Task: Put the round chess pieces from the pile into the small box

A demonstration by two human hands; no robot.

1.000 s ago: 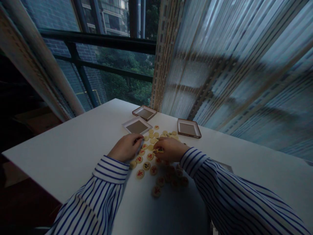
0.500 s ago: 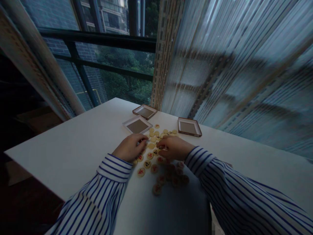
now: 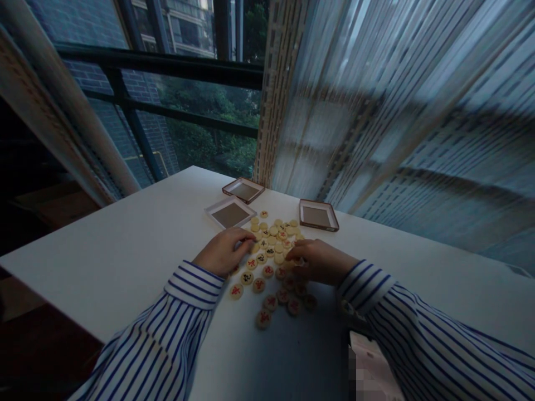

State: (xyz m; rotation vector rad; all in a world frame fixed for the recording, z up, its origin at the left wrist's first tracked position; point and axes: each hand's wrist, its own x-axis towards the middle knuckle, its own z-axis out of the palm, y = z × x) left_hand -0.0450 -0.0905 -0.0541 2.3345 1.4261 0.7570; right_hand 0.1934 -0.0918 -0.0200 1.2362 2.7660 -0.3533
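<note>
Round yellowish discs (image 3: pixel 268 271) w/ red/black characters are strewn betw. L hand (image 3: pixel 223 252) & R hand (image 3: pixel 321 262), inward of white tabletop's (image 3: pixel 146 239) far edge; fingers are curled, grips can't be told.

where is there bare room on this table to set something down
The white table looks bare left of the left hand and pale tray, and between the right sleeve and curtain. Round pieces crowd between it and the right hand.

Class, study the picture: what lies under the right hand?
Pieces show on the table beside the right hand, some partly covered by it. Anything beneath its palm is hidden.
</note>
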